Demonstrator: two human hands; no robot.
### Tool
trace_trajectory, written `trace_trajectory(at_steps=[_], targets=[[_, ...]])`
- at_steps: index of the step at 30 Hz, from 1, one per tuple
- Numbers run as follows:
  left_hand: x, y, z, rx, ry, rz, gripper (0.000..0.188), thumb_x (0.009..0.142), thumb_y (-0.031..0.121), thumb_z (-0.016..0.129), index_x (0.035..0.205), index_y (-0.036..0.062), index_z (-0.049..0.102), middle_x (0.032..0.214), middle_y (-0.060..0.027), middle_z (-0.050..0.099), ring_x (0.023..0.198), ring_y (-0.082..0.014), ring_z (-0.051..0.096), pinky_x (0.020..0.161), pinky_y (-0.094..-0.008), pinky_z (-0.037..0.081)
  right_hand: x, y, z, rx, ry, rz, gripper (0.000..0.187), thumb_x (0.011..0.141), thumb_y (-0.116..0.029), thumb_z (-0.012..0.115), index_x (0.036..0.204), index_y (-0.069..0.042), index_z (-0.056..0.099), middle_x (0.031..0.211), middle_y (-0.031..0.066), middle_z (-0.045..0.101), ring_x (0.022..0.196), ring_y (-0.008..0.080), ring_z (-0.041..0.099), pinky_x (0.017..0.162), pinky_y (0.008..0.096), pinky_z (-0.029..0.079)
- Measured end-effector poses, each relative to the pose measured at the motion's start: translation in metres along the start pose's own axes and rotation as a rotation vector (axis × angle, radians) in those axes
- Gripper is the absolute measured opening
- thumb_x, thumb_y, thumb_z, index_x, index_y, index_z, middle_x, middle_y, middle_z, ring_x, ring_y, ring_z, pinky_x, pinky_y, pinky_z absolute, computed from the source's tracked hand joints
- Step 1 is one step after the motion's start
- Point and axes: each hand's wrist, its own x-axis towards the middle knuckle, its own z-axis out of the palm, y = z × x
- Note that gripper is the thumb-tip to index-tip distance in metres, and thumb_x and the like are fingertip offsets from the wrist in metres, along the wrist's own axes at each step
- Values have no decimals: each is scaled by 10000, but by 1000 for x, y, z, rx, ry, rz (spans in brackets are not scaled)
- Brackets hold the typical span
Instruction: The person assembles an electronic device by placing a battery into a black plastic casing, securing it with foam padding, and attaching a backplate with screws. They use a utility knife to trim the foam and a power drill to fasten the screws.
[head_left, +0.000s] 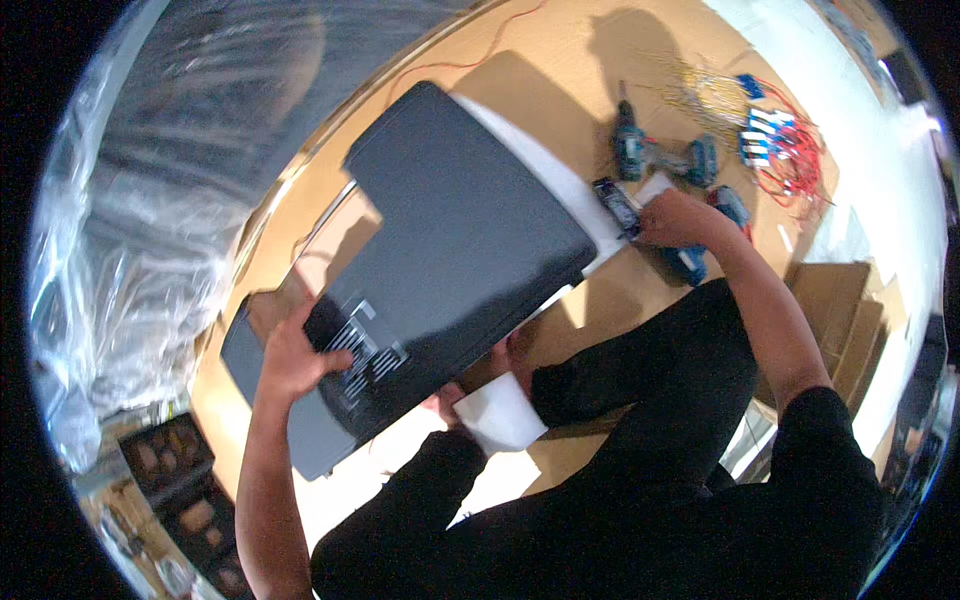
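Note:
A large dark grey panel (460, 190) with a fine-textured surface and a cutout in its far left side lies tilted in front of me. Pale slotted marks (370, 355) show near its left end. My left hand (296, 355) grips the panel beside these marks, thumb on its face and fingers toward the cutout edge. Off the panel's right end, my right hand (672, 218) has its fingers bent together beside a small dark cylindrical item (617, 207) with pale print. A white piece (656, 187) shows next to these fingers; what they hold, if anything, is hidden.
A cordless drill (628, 145), other power tools (700, 160), and bundled red (795, 165) and yellow wires (705, 95) lie at the far right. White foam (500, 412) sits by my legs. Clear plastic sheeting (150, 260) covers the left; cardboard (830, 310) stands right.

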Motion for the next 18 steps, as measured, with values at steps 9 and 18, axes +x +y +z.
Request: trace_trajectory(at_steps=[9, 18], targets=[[29, 16, 16, 103, -48, 53, 843, 565, 164, 898, 1320, -17, 571, 1241, -218, 661, 1182, -344, 622, 1059, -425, 455, -118, -74, -23, 280, 592, 192, 227, 882, -274, 678, 956, -62, 705, 863, 167, 688, 840, 369, 684, 746, 472, 549], [19, -37, 0, 343, 27, 21, 1043, 510, 185, 917, 1430, 4, 460, 1364, -235, 516, 1289, -398, 468, 1132, -474, 330, -260, 74, 73, 442, 789, 856, 192, 838, -197, 641, 915, -36, 710, 837, 241, 683, 799, 422, 682, 742, 502, 559]])
